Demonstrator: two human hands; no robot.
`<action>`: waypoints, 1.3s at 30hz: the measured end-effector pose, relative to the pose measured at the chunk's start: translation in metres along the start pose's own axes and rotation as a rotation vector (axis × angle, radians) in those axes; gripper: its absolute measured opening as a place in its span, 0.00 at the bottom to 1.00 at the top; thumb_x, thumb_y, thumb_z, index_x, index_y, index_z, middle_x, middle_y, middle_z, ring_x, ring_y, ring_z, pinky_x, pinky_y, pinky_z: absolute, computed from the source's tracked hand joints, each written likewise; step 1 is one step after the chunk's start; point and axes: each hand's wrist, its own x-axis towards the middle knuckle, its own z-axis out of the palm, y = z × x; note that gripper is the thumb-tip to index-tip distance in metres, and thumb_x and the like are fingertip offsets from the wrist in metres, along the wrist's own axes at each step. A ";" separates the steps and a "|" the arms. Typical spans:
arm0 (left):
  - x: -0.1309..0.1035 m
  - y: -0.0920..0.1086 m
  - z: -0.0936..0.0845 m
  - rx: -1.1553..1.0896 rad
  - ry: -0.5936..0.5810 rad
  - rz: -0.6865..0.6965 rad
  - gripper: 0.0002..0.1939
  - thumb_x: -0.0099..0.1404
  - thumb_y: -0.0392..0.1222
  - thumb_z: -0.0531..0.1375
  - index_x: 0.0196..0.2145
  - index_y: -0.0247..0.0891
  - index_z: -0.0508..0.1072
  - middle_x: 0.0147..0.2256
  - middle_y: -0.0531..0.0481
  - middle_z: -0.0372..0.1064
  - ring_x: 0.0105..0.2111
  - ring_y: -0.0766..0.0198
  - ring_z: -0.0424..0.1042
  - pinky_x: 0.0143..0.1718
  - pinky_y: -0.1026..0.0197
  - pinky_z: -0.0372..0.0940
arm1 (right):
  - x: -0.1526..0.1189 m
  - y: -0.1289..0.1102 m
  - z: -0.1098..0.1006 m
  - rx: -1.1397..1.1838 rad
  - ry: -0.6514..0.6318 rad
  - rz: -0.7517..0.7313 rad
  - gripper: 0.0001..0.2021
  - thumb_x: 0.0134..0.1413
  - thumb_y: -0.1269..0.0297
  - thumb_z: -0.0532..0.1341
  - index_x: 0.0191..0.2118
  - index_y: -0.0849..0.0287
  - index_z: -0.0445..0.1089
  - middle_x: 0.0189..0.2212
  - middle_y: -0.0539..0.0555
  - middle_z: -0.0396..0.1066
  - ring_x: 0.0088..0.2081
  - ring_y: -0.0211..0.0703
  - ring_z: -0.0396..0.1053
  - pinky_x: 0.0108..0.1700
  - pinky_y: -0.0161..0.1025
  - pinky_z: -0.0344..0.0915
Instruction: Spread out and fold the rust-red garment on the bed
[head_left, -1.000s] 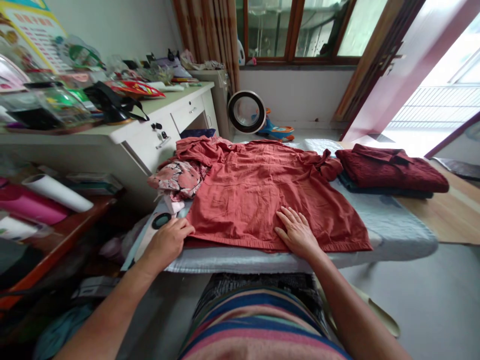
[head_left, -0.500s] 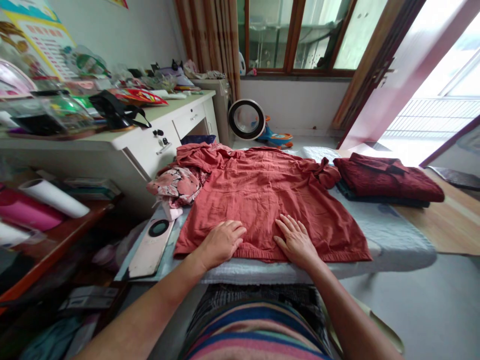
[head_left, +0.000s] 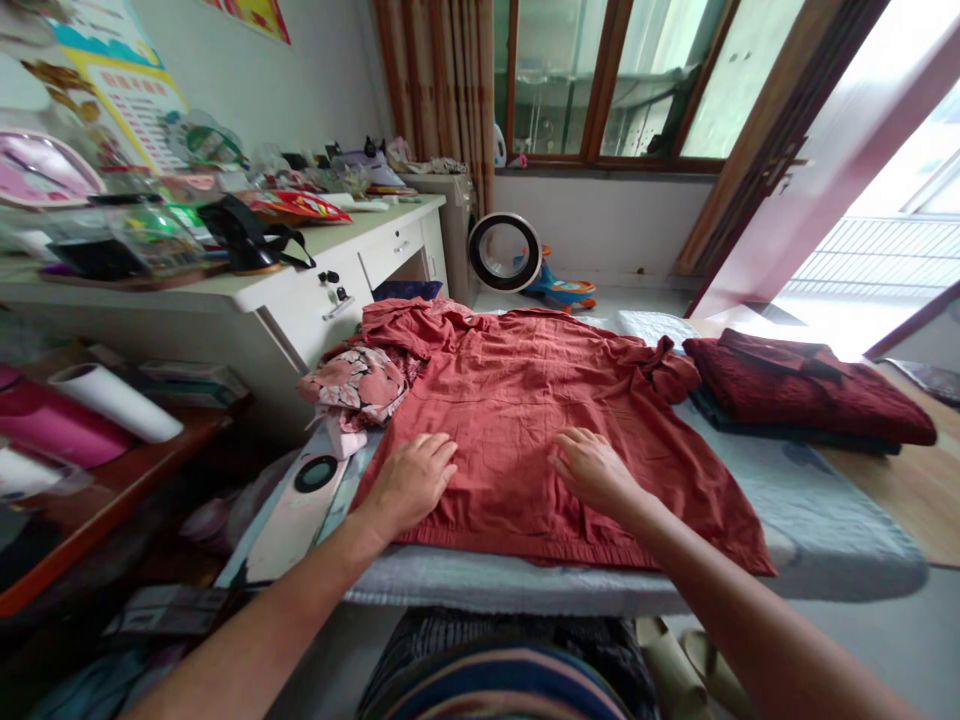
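A rust-red shirt (head_left: 510, 490) lies spread out on a padded board with a pale blue cover (head_left: 847, 520), its hem toward me. My left hand (head_left: 414, 482) rests on the shirt's left part, palm down, fingers stretched out and holding nothing. On the right part lies my right hand (head_left: 596, 468), its fingers loosely bent and apart on the fabric. Bunched floral cloth (head_left: 364, 385) sits by the shirt's left side. A knotted-looking bunch of red fabric (head_left: 671, 372) shows at the far right of the shirt.
Right of the shirt, a folded dark red garment (head_left: 810, 390) lies on a dark teal one. At the board's left end is a pale panel with a round dark ring (head_left: 315, 475). A cluttered desk (head_left: 255, 285) stands left, and a round washer door (head_left: 505, 252) hangs open beyond.
My left hand has slid left and slightly away from the hem. My right hand has moved a little farther up the shirt, its fingers more bent. The view has shifted slightly.
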 end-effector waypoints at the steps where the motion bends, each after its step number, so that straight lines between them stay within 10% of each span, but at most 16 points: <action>1: 0.010 0.004 0.004 0.001 0.006 0.043 0.18 0.72 0.44 0.52 0.55 0.36 0.70 0.58 0.40 0.66 0.58 0.52 0.63 0.60 0.48 0.57 | 0.010 -0.003 0.004 0.013 0.054 -0.036 0.19 0.65 0.59 0.52 0.57 0.57 0.67 0.58 0.61 0.67 0.60 0.50 0.63 0.61 0.47 0.58; 10: 0.034 0.008 0.055 0.037 -0.122 -0.016 0.32 0.68 0.57 0.54 0.67 0.48 0.56 0.69 0.44 0.47 0.69 0.39 0.39 0.63 0.33 0.44 | 0.018 0.041 0.050 -0.015 0.010 0.132 0.33 0.65 0.45 0.48 0.68 0.59 0.53 0.69 0.60 0.48 0.70 0.55 0.43 0.68 0.56 0.43; 18: 0.064 0.019 0.021 0.020 -0.243 -0.043 0.27 0.66 0.61 0.55 0.57 0.45 0.70 0.62 0.40 0.62 0.64 0.36 0.53 0.61 0.28 0.43 | 0.016 0.080 0.017 0.104 0.115 0.109 0.25 0.68 0.53 0.45 0.60 0.61 0.66 0.62 0.61 0.64 0.63 0.48 0.59 0.64 0.45 0.56; 27: 0.092 0.023 0.046 0.047 -0.181 -0.088 0.29 0.67 0.57 0.56 0.62 0.45 0.64 0.65 0.40 0.56 0.63 0.37 0.56 0.57 0.37 0.56 | 0.020 0.114 0.037 -0.126 0.091 0.433 0.30 0.65 0.45 0.48 0.66 0.56 0.58 0.68 0.61 0.53 0.67 0.61 0.49 0.64 0.60 0.48; 34: 0.118 0.017 0.014 0.048 -0.405 -0.181 0.24 0.66 0.53 0.56 0.56 0.40 0.70 0.54 0.38 0.69 0.50 0.45 0.72 0.49 0.46 0.66 | 0.022 0.106 0.038 -0.210 0.088 0.615 0.37 0.62 0.39 0.47 0.68 0.62 0.55 0.68 0.67 0.49 0.66 0.64 0.50 0.64 0.56 0.45; 39: 0.167 0.028 0.018 0.040 -0.204 -0.081 0.15 0.69 0.42 0.52 0.48 0.37 0.73 0.49 0.40 0.73 0.51 0.52 0.71 0.53 0.51 0.64 | 0.023 0.107 0.037 -0.212 0.049 0.616 0.37 0.63 0.40 0.47 0.68 0.62 0.55 0.68 0.67 0.48 0.66 0.65 0.49 0.64 0.56 0.44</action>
